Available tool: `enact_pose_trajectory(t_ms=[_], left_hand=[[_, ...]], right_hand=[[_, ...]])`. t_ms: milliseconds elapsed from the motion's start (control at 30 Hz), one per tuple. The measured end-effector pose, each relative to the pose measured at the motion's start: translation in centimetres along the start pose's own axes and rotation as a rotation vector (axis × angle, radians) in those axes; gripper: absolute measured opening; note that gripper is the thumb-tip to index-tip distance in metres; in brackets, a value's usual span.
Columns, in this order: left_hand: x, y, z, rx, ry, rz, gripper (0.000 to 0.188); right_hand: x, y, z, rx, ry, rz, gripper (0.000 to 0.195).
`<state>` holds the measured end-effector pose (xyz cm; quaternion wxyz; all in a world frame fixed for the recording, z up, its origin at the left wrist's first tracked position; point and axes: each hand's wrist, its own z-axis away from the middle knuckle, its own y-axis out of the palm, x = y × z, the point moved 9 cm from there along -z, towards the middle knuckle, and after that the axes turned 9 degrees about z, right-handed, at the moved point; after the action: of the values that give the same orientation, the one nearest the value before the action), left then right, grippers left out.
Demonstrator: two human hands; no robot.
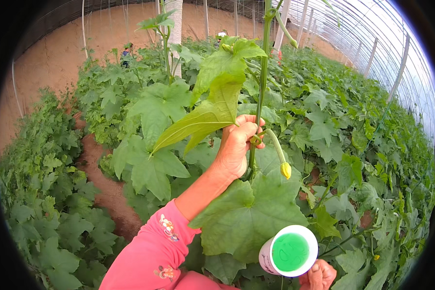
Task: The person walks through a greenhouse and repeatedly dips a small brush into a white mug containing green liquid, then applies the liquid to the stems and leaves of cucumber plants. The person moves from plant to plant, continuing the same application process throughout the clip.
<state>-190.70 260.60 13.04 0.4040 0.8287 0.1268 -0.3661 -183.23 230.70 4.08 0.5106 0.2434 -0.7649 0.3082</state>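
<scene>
My left hand (235, 148) is closed around the upright green stem (262, 83) of a climbing vine, likely a loofah. A yellow-green leaf (203, 123) spreads out to the left from beside my thumb. Just right of my fingers, a slender young fruit (277, 146) curves downward, tipped with a closed yellow flower bud (286, 170). Low on the right, my right hand (320, 275) holds a white mug (266, 258) by its handle side; the handle itself is hidden. Bright green liquid (290, 252) fills much of the mug. Below my left hand lies a broad leaf (250, 214).
Dense leafy vines (348, 145) surround me inside a greenhouse. A bare soil path (107, 188) runs along the left. Behind stand a pale concrete post (174, 40) and an earthen wall (50, 65). Another person (127, 54) is partly visible among the distant plants.
</scene>
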Motion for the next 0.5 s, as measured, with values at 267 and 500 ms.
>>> enact_pose_trajectory(t_ms=[267, 500], left_hand=[[-0.5, 1.6, 1.5, -0.01, 0.019, -0.129, 0.017], [-0.9, 2.6, 1.9, -0.014, 0.079, -0.201, 0.021]], right_hand=[[5.1, 0.7, -4.7, 0.043, 0.013, -0.026, 0.036], [7.2, 1.6, -7.8, 0.09, 0.055, 0.119, 0.036]])
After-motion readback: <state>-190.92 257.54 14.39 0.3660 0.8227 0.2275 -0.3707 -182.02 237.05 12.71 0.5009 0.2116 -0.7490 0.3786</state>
